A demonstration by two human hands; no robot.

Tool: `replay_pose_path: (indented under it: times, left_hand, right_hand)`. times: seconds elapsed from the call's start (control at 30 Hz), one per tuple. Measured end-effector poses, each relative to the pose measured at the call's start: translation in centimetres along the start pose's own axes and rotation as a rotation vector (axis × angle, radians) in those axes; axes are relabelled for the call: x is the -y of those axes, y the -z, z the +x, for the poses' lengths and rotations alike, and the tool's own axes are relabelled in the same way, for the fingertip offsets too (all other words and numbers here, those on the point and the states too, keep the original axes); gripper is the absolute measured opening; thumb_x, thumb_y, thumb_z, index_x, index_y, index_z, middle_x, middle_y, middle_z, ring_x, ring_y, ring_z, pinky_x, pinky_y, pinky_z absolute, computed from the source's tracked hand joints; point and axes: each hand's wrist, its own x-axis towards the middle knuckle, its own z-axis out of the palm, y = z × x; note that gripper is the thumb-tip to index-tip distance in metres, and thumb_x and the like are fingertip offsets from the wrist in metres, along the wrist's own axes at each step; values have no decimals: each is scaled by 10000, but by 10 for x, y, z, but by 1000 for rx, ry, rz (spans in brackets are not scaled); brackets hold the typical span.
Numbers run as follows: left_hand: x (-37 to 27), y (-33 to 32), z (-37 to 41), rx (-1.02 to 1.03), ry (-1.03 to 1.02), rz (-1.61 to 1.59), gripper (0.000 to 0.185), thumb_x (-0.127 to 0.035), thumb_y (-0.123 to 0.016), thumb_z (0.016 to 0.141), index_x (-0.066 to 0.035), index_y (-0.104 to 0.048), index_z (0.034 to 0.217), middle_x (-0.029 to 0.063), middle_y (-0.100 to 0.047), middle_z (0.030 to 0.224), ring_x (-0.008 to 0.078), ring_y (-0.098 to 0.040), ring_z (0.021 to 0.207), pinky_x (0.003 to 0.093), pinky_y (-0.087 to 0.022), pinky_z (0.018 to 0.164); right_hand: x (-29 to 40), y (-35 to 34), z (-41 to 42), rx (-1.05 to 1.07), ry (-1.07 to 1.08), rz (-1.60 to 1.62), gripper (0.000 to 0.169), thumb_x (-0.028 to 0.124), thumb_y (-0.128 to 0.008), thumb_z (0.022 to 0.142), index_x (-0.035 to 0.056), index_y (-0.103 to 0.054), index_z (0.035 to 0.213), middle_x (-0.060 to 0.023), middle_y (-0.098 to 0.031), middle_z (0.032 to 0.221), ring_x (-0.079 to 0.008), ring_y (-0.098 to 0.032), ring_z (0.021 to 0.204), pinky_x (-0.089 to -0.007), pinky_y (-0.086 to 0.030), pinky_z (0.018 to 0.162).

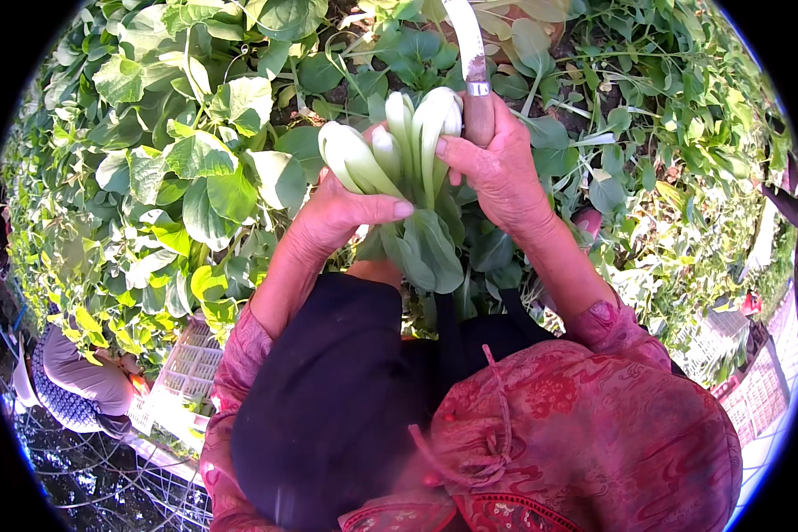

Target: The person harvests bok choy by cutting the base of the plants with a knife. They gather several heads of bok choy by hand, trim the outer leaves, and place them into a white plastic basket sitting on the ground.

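My left hand (pixel 336 209) is wrapped around a bunch of bok choy (pixel 429 143), its thumb lying across the stalks. The pale stem bases point up and away from me, while the dark leaves hang towards my lap. In my right hand (pixel 505 166) is the wooden handle of a sickle (pixel 480 116). Its curved metal blade points away from me and runs out at the top of the view. The right thumb also presses against the bok choy stalks. Fingers behind the bunch are partly hidden.
Leafy plants (pixel 206 159) grow densely on the left, with more greens (pixel 612 153) on the right. A pale plastic crate (pixel 186 366) stands at lower left near a bending person (pixel 73 379). More crates (pixel 718 339) are at lower right.
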Motion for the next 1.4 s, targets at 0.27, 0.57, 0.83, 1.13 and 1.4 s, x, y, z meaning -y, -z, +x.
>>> replay_pose_path:
  times: [0.27, 0.57, 0.83, 1.13, 1.4]
  left_hand:
    - [-15, 55, -8, -355, -129, 187, 456, 57, -609, 635, 11, -548, 1085, 65, -609, 938, 168, -591, 859, 292, -465, 803]
    - [-11, 167, -64, -888, 201, 1145, 699, -29, -596, 610, -7, -381, 1276, 155, -577, 1038, 254, -561, 925, 322, -434, 851]
    - [23, 173, -69, -884, 36, 1315, 596, 16, -560, 564, 10, -496, 1157, 169, -451, 1271, 296, -509, 1104, 330, -394, 942]
    - [19, 151, -60, -922, -65, 1431, 406, -1, -568, 562, -48, -615, 963, 136, -455, 1295, 292, -545, 1060, 354, -443, 891]
    - [30, 142, -63, -981, 12, 1407, 416, -16, -594, 567, -34, -604, 982, 107, -440, 1310, 293, -529, 1074, 345, -427, 907]
  right_hand:
    - [1, -12, 29, 115, -42, -102, 334, 297, -672, 788, -4, -526, 797, -28, -527, 670, -100, -472, 602, -264, -418, 568]
    - [-60, -36, 76, 388, 128, -704, 416, 395, -542, 845, -19, -539, 806, -188, -574, 731, -339, -565, 710, -419, -430, 644]
    - [-81, -102, 93, 711, 14, -832, 374, 357, -479, 864, -1, -586, 845, -205, -609, 851, -378, -589, 815, -466, -463, 720]
    - [-99, -121, 171, 466, -124, -1009, 345, 392, -485, 860, 108, -629, 992, -90, -611, 1071, -283, -564, 1016, -388, -455, 853]
    - [-93, -107, 90, 640, 75, -1018, 361, 375, -487, 864, 57, -601, 992, -180, -628, 897, -352, -601, 854, -440, -472, 768]
